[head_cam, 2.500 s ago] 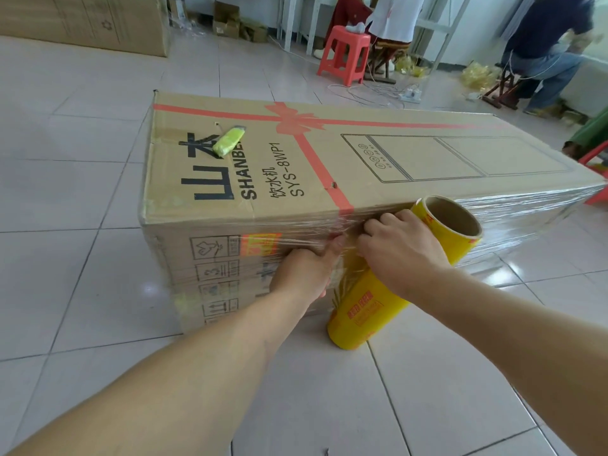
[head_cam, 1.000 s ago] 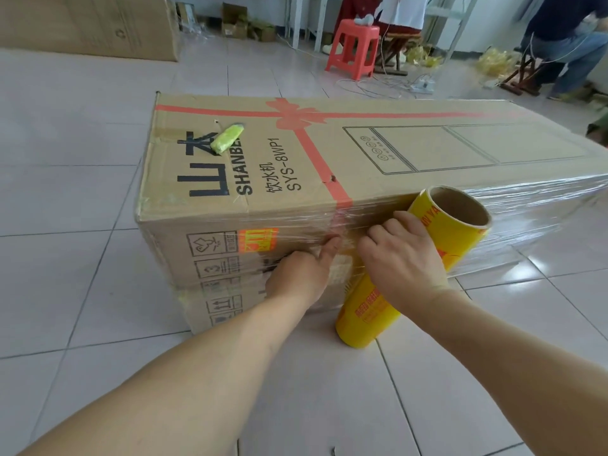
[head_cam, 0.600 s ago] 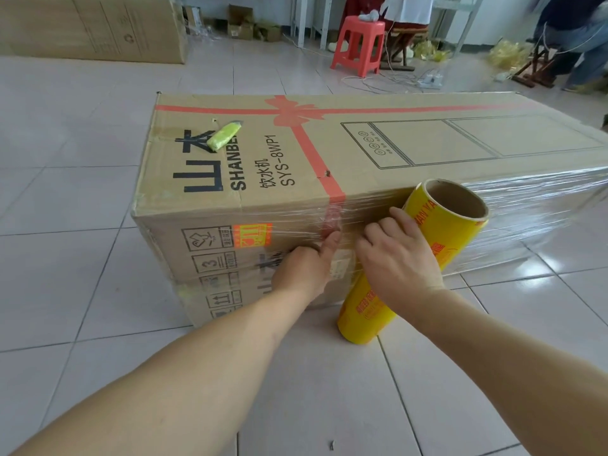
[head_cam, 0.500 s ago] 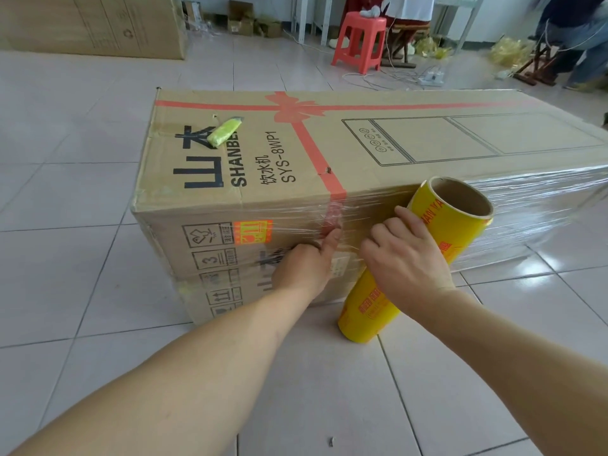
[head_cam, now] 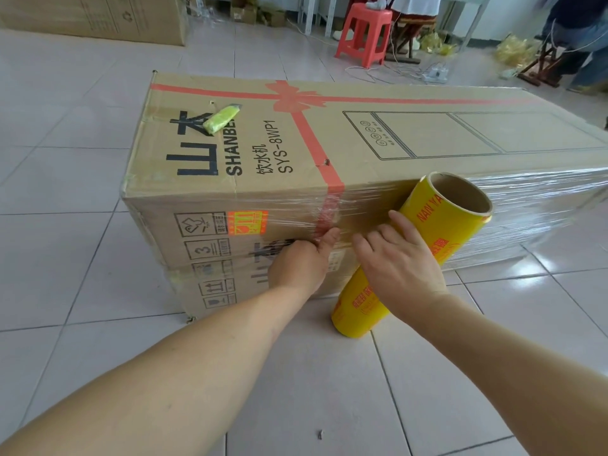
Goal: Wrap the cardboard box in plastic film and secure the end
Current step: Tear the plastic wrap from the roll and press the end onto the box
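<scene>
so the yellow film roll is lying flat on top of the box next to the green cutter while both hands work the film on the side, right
Not quite. The head view shows the yellow film roll standing tilted on the floor against the side of the box, under the right hand. The green cutter does lie on top, and the left hand is at the film on the side.

A single wide-angle head view looks forward and steeply down over both bare forearms, close above the near long side of the long brown cardboard box (head_cam: pixel 329 143) lying on the pale tiled floor (head_cam: pixel 65 258). It faces across the box toward the room's far side, where a red plastic stool (head_cam: pixel 363 34) stands. Straight lines bow toward the frame's edges.
</scene>
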The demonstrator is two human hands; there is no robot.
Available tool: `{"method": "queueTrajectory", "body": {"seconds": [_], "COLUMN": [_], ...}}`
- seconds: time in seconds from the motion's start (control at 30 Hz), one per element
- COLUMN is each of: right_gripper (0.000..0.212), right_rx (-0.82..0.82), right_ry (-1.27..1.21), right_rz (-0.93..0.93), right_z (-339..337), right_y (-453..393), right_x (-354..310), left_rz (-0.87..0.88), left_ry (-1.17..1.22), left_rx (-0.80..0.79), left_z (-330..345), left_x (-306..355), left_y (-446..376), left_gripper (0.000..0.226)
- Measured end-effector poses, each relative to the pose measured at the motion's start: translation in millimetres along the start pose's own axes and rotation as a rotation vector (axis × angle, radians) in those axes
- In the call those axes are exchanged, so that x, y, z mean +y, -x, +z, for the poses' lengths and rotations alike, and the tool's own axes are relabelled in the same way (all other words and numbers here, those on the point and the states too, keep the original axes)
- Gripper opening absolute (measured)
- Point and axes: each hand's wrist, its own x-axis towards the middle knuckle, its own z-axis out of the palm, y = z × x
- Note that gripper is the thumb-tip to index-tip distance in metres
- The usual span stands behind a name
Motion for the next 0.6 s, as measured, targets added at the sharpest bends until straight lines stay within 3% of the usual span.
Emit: {"method": "queueTrajectory", "body": {"seconds": [0.13, 0.33, 0.5, 0.6], "right_gripper": [0.044, 0.025, 0.034, 0.034], "right_rx": [-0.065, 0.013, 0.013, -0.003], "right_ry": [-0.004, -0.048, -0.016, -0.026], "right_rz": [0.021, -0.001, 0.031, 0.011], "right_z": [10.0, 17.3, 23.3, 23.5], "right_y": [1.6, 8.1, 11.1, 7.1], "right_x": [-15.8, -14.2, -14.8, -18.3], "left_rz": [-0.022, 0.009, 0.095, 0.009], "left_ry": [0.029, 0.006, -0.087, -0.066], "left_rx": [0.007, 0.011, 0.044, -0.052], "left_z": [2.6, 0.8, 8.2, 26.5], "left_x": [-1.7, 1.0, -0.6, -10.2], "left_y": [-2.7, -2.7, 7.7, 8.8], "left_gripper": [0.088, 0.083, 0.08, 0.092]}}
